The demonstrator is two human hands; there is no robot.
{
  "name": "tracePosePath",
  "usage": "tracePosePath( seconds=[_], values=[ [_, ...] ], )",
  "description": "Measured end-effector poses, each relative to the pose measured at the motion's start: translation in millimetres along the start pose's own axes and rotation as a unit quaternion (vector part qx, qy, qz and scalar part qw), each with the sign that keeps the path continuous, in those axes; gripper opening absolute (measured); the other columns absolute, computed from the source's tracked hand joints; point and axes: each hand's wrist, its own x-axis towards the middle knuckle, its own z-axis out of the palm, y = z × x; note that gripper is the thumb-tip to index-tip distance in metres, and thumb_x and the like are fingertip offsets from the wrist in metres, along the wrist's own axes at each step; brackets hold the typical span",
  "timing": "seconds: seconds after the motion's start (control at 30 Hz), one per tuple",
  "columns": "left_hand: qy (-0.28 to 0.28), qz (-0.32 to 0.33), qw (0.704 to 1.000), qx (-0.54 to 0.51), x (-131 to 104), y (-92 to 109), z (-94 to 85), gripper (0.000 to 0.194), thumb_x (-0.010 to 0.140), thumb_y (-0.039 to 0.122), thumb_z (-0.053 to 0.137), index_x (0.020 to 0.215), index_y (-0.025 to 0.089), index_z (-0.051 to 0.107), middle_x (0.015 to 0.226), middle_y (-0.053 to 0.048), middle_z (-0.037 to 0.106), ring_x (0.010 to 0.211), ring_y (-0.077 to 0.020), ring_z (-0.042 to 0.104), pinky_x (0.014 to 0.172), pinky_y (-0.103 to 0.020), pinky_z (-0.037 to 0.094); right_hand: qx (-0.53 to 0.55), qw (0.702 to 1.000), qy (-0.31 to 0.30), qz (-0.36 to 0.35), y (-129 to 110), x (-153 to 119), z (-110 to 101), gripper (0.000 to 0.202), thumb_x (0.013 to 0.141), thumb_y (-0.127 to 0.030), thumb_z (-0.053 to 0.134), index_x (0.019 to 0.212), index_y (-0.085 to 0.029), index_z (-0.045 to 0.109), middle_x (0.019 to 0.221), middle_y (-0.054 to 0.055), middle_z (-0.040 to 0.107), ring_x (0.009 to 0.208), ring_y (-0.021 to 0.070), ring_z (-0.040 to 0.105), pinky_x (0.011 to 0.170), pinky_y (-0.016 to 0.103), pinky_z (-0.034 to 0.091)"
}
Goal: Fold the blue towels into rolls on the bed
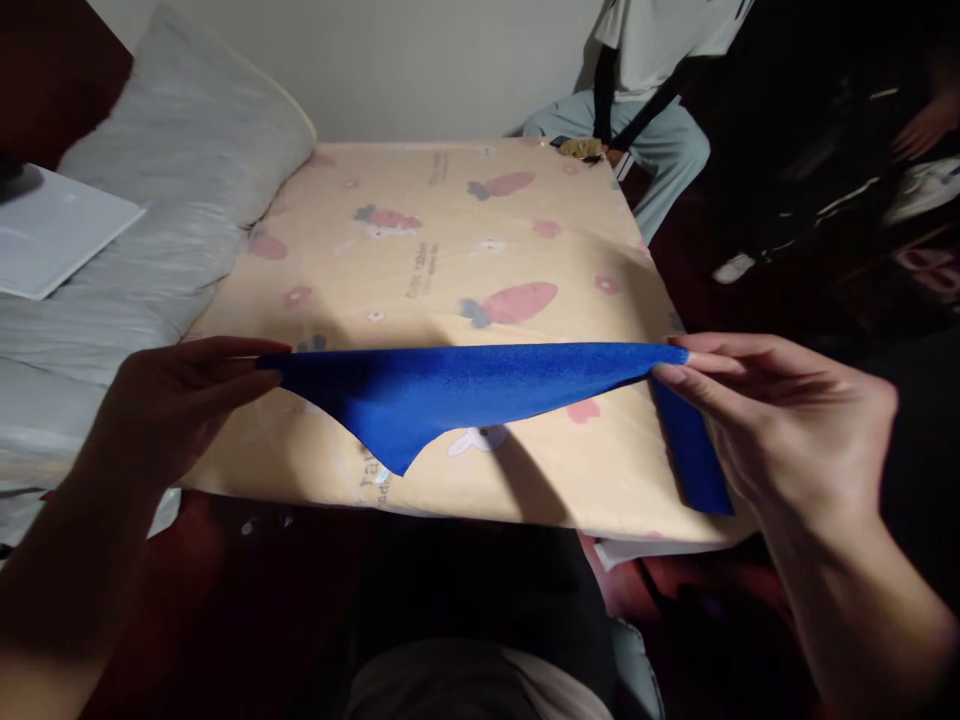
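the left hand (pixel 161 415) and right hand (pixel 806 430) pinch a blue cloth (pixel 450 385) taut above the carrot-print bedsheet (pixel 442 210), toward its near edge.

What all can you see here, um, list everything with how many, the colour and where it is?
Cloth-like piece: 1, blue, stretched between both hands over the bed
Hanging strip: 1, blue, below the right fingers; joined or separate, unclear
Bed: 1, cream with carrot and rabbit prints, centre
Pillow: 1, grey, upper left
Flat panel: 1, white, left edge
Seated person: 1, white top, pale blue trousers, far right corner
Small item: 1, tan, bed's far edge
Another person's hand: 1, dim, upper right
Wall: 1, grey, back
Own clothing: dark, bottom centre
Left hand: 1, at the piece's left end
Right hand: 1, at its right end
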Motion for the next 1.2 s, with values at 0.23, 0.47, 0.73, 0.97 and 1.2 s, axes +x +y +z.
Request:
tracePosePath(
  seconds=[0.23,0.47,0.73,0.97,1.2],
  values=[
    [-0.004,0.095,0.973,0.212,5.4,-10.2,-8.9,0.019,0.066,0.051,0.079,0.076,0.035,0.08,0.068,0.009,0.072,0.062,-0.0187,0.065,0.062,-0.033,0.056,-0.137,0.984,-0.065,-0.095,5.3,25.2,4.4,0.027,0.078,-0.047,0.081,0.085,-0.021,0.078,0.079,0.005,0.074,0.07,0.0151,0.068,0.071,0.03,0.058],
    [-0.011,0.176,0.958,0.226,92.2,-45.0,29.3,0.007,0.067,0.021,0.081,0.071,0.02,0.075,0.069,0.005,0.066,0.058,-0.0093,0.051,0.063,-0.023,0.043,-0.109,0.982,-0.15,-0.024,41.8,89.0,38.3,0.03,0.077,-0.035,0.081,0.082,-0.007,0.07,0.064,0.001,0.067,0.051,0.0053,0.056,0.052,0.022,0.042],
    [0.043,0.275,0.94,0.195,106.1,1.7,33.5,0.024,0.08,0.033,0.075,0.088,0.011,0.076,0.079,0.004,0.06,0.076,-0.0093,0.055,0.094,-0.037,0.047,-0.097,0.987,-0.041,-0.118,10.7,107.2,26.4,0.037,0.084,-0.042,0.076,0.096,-0.008,0.073,0.081,0.008,0.071,0.061,0.0069,0.06,0.061,0.028,0.046],
    [-0.105,0.23,0.952,0.174,34.2,-84.3,29.8,0.008,0.078,0.039,0.075,0.078,0.032,0.077,0.082,0.002,0.067,0.078,-0.0168,0.063,0.082,-0.03,0.053,-0.093,0.977,-0.178,-0.075,72.3,29.1,-10.6,0.028,0.08,-0.049,0.079,0.082,-0.021,0.076,0.073,0.005,0.071,0.064,0.0142,0.063,0.061,0.029,0.048],
    [-0.278,0.107,0.937,0.183,-51.3,-256.1,86.9,0.018,0.088,0.03,0.061,0.08,0.022,0.075,0.086,-0.005,0.066,0.082,-0.0179,0.065,0.076,-0.03,0.053,-0.119,0.947,-0.247,0.167,200.8,-85.4,6.8,0.053,0.065,-0.073,0.07,0.071,-0.02,0.074,0.062,0.003,0.069,0.053,0.016,0.055,0.053,0.029,0.044]
  ],
)
